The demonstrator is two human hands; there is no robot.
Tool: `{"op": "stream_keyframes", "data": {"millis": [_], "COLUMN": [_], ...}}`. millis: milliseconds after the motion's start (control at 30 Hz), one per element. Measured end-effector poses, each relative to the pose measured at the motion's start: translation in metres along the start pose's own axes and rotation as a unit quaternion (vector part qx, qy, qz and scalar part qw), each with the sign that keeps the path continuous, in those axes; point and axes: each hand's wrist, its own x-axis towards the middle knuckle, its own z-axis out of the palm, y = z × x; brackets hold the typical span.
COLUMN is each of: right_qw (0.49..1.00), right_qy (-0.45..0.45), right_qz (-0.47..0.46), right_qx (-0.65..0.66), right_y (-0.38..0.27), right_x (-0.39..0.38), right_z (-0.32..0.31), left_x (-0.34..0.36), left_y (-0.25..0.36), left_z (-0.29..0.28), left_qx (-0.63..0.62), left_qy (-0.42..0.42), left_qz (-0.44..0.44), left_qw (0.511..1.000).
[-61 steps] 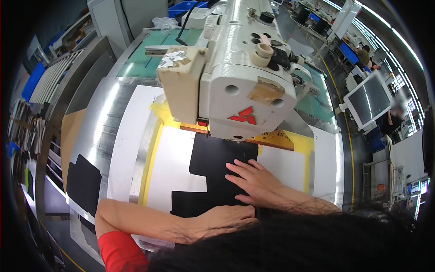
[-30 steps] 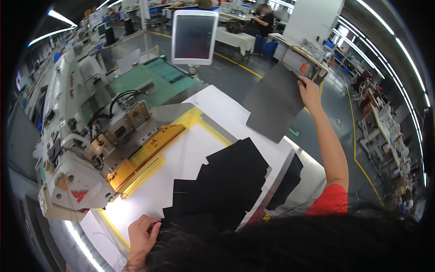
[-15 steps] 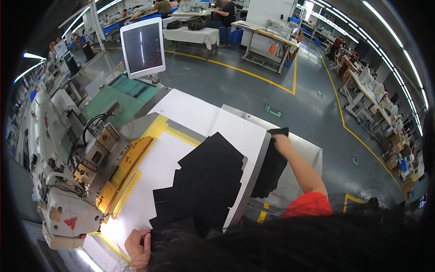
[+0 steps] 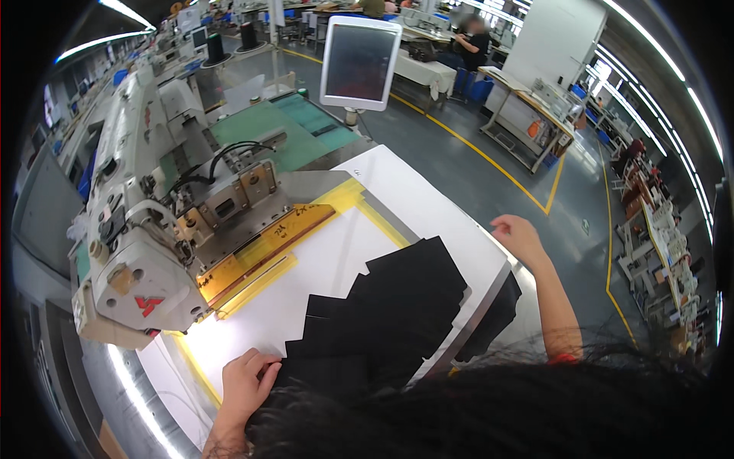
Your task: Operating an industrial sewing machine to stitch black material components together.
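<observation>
Several flat black cut pieces (image 4: 390,302), which look like fabric, overlap on the white work surface (image 4: 329,252). My left hand (image 4: 248,380) pinches the near left edge of these pieces between thumb and fingers. Dark hair hides their lower part. Over the right edge of the work surface, my right hand (image 4: 521,239) has its fingers curled in, with nothing visible in them. Below it, another black piece (image 4: 493,317) lies on the metal side tray (image 4: 526,287), apart from the hand.
A white sewing machine head (image 4: 141,283) stands at left, beside an amber clamp plate (image 4: 264,249) bordered with yellow tape. Beyond the work surface rises a screen on a stand (image 4: 361,65). Farther off are sewing tables (image 4: 527,99) and a seated person (image 4: 475,46).
My right hand has come away from the black piece on the side tray and moved forward. My left hand keeps hold of the pieces' edge. The view has turned left.
</observation>
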Motion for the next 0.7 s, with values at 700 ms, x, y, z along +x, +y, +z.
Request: {"op": "stream_keyframes", "data": {"millis": [700], "right_qw": [0.875], "right_qy": [-0.352], "right_qz": [-0.332], "right_qx": [-0.019], "right_y": [-0.153], "right_x": [-0.024], "right_z": [-0.030], "left_x": [0.000], "left_y": [0.035], "left_z": [-0.012], "left_qx": [0.013], "left_qy": [0.135], "left_qz": [0.111], "left_qw": [0.984]}}
